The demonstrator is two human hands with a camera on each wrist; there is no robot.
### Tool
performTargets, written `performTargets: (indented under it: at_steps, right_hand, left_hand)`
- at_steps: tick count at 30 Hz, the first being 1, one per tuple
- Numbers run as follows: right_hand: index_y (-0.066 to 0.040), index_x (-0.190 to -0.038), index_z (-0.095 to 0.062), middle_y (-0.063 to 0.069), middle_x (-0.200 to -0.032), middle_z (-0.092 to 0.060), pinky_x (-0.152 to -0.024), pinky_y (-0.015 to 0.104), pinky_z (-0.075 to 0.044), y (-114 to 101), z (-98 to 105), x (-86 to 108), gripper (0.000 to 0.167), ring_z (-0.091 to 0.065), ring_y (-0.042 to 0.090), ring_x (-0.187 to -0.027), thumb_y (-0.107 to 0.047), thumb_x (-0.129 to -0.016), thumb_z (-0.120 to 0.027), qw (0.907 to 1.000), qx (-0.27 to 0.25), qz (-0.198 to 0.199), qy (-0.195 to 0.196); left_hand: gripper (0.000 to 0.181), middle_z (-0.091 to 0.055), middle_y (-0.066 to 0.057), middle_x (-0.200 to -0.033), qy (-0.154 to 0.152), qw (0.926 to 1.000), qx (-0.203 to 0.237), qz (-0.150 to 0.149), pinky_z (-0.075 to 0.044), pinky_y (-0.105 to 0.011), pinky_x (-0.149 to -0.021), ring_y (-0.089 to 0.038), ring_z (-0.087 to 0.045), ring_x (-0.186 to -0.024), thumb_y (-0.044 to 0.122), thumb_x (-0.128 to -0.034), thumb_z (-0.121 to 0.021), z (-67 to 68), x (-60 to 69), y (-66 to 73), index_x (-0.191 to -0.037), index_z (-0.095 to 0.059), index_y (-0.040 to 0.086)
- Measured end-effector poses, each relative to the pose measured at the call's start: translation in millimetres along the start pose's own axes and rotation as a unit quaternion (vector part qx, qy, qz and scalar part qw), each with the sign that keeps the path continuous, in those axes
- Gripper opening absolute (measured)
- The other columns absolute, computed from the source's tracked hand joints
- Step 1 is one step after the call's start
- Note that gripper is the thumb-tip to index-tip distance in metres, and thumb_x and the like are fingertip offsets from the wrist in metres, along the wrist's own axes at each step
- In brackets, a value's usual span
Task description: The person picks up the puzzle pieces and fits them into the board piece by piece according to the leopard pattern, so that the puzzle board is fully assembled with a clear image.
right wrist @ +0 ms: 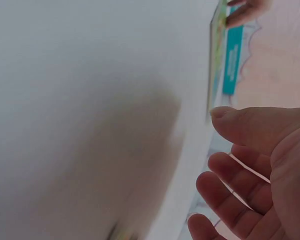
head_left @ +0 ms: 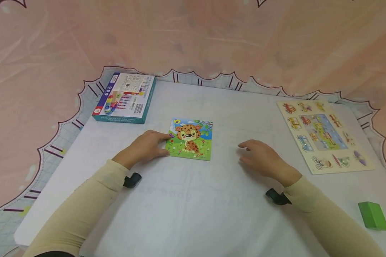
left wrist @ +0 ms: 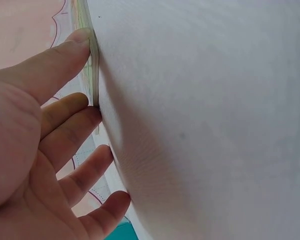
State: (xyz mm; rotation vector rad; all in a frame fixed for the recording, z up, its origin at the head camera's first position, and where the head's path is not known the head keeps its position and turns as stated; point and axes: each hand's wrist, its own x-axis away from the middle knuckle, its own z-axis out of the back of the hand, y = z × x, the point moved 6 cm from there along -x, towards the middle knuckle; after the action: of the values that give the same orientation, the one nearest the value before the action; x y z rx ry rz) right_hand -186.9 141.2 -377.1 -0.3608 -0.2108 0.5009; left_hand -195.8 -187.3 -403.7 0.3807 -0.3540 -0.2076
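A square leopard puzzle [head_left: 189, 140] lies flat, picture side up, on the white tabletop. At its left edge is my left hand [head_left: 144, 148], with thumb [left wrist: 75, 47] and index finger touching the side of the board. The fingers of that hand are fairly straight and spread. To the right of the puzzle, apart from it, my right hand [head_left: 265, 160] hovers low over the table, holding nothing. Its fingers are loosely bent in the right wrist view, where the puzzle's edge [right wrist: 212, 65] shows beyond the thumb.
A teal-edged game box [head_left: 125, 98] lies at the back left. Off to the right is a wooden peg puzzle board [head_left: 312, 157] with vehicle and toy pictures. A green block [head_left: 373, 216] sits near the front right. Scalloped cloth [head_left: 244, 84] borders the far edge of the white table [head_left: 186, 214].
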Motion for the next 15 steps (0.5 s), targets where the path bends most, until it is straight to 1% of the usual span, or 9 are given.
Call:
performTargets:
  at_steps: [5,9,11,15]
  right_hand:
    - [0.004,-0.127,-0.063,0.021,-0.125,-0.063,-0.096,0.055,-0.049,20.5,3.9,16.3,0.038,-0.061,0.037,-0.111,-0.014,-0.093,-0.069,0.9999,-0.010,-0.010,0.007]
    - [0.004,-0.127,-0.062,0.022,-0.125,-0.062,-0.095,0.055,-0.049,35.4,4.8,28.5,0.039,-0.061,0.038,-0.110,-0.015,-0.093,-0.069,0.9993,-0.020,-0.032,0.005]
    - [0.005,-0.127,-0.062,0.023,-0.126,-0.062,-0.097,0.057,-0.047,42.2,5.5,34.4,0.040,-0.059,0.040,-0.113,-0.015,-0.093,-0.069,0.9989,-0.021,-0.042,0.003]
    - [0.006,-0.126,-0.062,0.024,-0.126,-0.062,-0.102,0.060,-0.042,52.7,8.4,43.4,0.041,-0.054,0.044,-0.119,-0.016,-0.093,-0.070,0.9986,-0.004,-0.052,0.005]
  left_hand:
    - [0.065,-0.052,-0.017,-0.145,0.003,1.0000,0.003,-0.002,-0.030,-0.053,-0.115,-0.038,-0.039,-0.137,0.031,-0.0877,-0.079,-0.8,0.4,-1.6,-0.145,-0.055,0.010]
    - [0.064,-0.052,-0.017,-0.145,0.001,1.0000,0.008,-0.005,-0.030,-0.054,-0.115,-0.038,-0.039,-0.138,0.030,-0.0880,-0.078,-1.1,0.7,-1.2,-0.144,-0.055,0.009]
    - [0.064,-0.051,-0.017,-0.145,0.000,0.9999,0.010,-0.006,-0.030,-0.054,-0.115,-0.038,-0.038,-0.138,0.030,-0.0883,-0.078,-1.3,0.5,-0.8,-0.145,-0.055,0.009]
    - [0.064,-0.052,-0.017,-0.145,0.001,1.0000,0.003,-0.007,-0.030,-0.054,-0.115,-0.038,-0.039,-0.138,0.030,-0.0883,-0.078,-0.8,-0.1,0.0,-0.145,-0.055,0.010]
